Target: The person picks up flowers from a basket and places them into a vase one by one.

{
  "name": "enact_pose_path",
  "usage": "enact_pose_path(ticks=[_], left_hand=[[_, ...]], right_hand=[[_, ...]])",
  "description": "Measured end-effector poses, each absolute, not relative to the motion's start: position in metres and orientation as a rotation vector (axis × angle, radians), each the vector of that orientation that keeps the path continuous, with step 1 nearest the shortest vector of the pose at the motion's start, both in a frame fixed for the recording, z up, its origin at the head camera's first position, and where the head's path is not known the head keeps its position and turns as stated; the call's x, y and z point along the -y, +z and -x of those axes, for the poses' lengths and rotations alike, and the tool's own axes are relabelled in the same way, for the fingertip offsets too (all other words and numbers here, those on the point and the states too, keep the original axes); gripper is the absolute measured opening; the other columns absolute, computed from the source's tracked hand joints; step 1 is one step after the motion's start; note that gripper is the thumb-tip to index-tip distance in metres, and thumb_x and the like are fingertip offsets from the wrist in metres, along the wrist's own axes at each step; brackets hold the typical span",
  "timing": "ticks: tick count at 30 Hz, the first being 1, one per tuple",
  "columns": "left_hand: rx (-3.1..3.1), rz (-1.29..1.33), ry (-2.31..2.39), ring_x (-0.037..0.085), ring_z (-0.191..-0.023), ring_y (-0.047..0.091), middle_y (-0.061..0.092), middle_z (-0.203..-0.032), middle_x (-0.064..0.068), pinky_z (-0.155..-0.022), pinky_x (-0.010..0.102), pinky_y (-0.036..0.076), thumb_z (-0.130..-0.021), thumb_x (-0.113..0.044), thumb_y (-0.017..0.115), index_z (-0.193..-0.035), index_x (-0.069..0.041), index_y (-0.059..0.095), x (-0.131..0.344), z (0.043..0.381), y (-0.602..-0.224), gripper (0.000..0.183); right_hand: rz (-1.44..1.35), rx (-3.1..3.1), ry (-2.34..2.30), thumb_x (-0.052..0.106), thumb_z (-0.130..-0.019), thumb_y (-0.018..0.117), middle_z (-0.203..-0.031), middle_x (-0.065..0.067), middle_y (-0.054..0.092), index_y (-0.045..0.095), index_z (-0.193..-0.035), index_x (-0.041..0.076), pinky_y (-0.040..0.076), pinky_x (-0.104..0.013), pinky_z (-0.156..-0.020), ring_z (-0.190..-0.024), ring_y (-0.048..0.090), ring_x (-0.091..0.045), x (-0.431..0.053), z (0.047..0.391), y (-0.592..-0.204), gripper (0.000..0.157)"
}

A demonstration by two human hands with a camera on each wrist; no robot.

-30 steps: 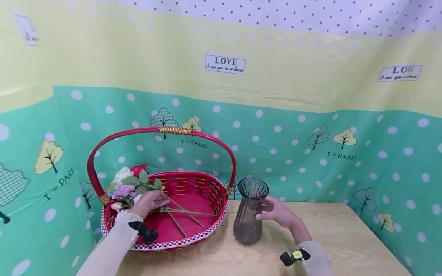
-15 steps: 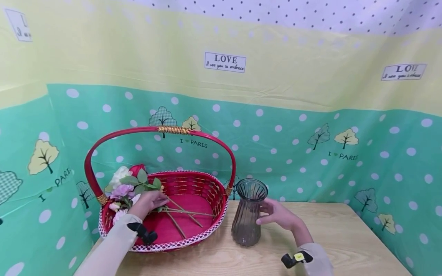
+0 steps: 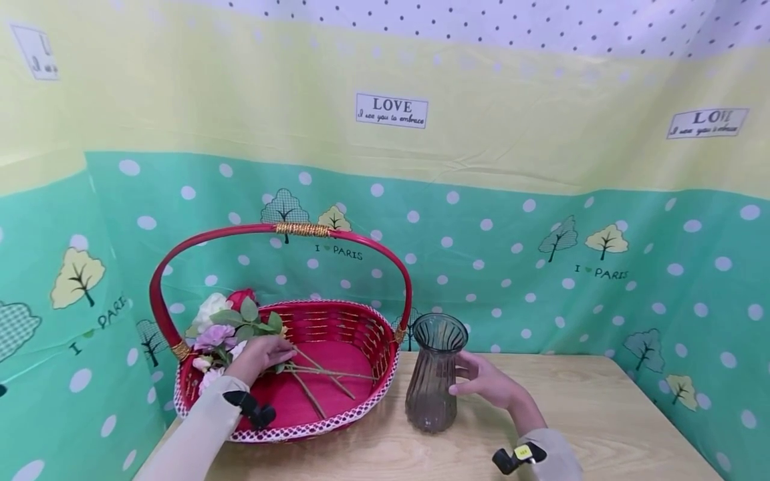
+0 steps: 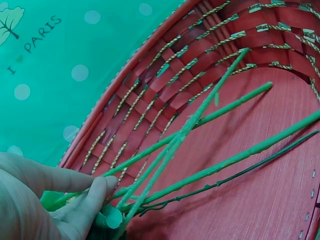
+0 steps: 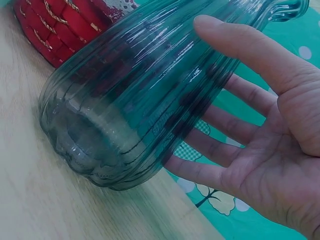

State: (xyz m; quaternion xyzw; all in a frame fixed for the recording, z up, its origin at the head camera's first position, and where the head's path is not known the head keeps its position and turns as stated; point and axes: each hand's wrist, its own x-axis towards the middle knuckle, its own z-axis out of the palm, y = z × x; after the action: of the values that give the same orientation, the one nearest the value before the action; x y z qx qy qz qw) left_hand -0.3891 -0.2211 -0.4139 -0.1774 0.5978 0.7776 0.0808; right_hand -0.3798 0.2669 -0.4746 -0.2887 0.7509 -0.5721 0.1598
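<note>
Well — red handle point(image 3: 303, 229) over basket point(image 3: 303, 429), dotted cloth point(image 3: 469, 257) behind vase point(image 3: 432, 387).

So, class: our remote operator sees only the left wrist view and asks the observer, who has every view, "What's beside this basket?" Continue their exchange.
Observer: A ribbed glass vase, mouth up, to the right of the basket.
Operator: And the right hand?
Observer: It holds the vase on the side away from the basket.
Operator: I mostly see stems. Where are the flower heads?
Observer: Bunched at the basket's left end.
</note>
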Motion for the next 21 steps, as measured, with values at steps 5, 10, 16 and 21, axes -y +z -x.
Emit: enact_pose_path(ticks=[5, 10, 16, 21], left_hand=[[-1.784, 0.523, 2.331, 0.017, -0.066, 0.072, 0.067, -0.071, 0.008, -0.083, 0.031, 0.063, -0.092, 0.017, 0.052, -0.089, 0.001, 0.059, 0.222, 0.388, -0.417, 0.018], [-1.788, 0.528, 2.346, 0.015, -0.070, 0.072, 0.068, -0.075, 0.005, -0.085, 0.031, 0.062, -0.095, 0.013, 0.055, -0.083, -0.006, 0.064, 0.221, 0.385, -0.416, 0.023], [-1.806, 0.388, 2.351, 0.015, -0.077, 0.075, 0.071, -0.081, 0.003, -0.091, 0.033, 0.060, -0.098, 0.009, 0.054, -0.106, 0.005, 0.066, 0.224, 0.378, -0.414, 0.014], [-1.700, 0.372, 2.396, 0.016, -0.075, 0.074, 0.072, -0.078, 0.003, -0.090, 0.032, 0.061, -0.099, 0.009, 0.052, -0.103, 0.003, 0.067, 0.227, 0.378, -0.414, 0.016]], right_hand=[[0.808, -2.138, -1.645, 0.009, -0.091, 0.074, -0.160, -0.031, 0.030, 0.019, -0.160, -0.003, 0.040, -0.056, -0.116, -0.145, 0.033, -0.054, -0.266, 0.377, -0.474, 0.089], [0.792, -2.137, -1.642, 0.010, -0.091, 0.074, -0.161, -0.032, 0.029, 0.018, -0.160, -0.002, 0.039, -0.057, -0.116, -0.146, 0.032, -0.055, -0.268, 0.377, -0.474, 0.090], [0.801, -2.128, -1.637, 0.009, -0.092, 0.073, -0.162, -0.030, 0.029, 0.018, -0.161, 0.000, 0.040, -0.057, -0.116, -0.146, 0.031, -0.054, -0.270, 0.379, -0.475, 0.089], [0.791, -2.112, -1.641, 0.009, -0.092, 0.073, -0.162, -0.031, 0.028, 0.017, -0.161, 0.000, 0.041, -0.056, -0.116, -0.147, 0.030, -0.054, -0.269, 0.380, -0.474, 0.089]])
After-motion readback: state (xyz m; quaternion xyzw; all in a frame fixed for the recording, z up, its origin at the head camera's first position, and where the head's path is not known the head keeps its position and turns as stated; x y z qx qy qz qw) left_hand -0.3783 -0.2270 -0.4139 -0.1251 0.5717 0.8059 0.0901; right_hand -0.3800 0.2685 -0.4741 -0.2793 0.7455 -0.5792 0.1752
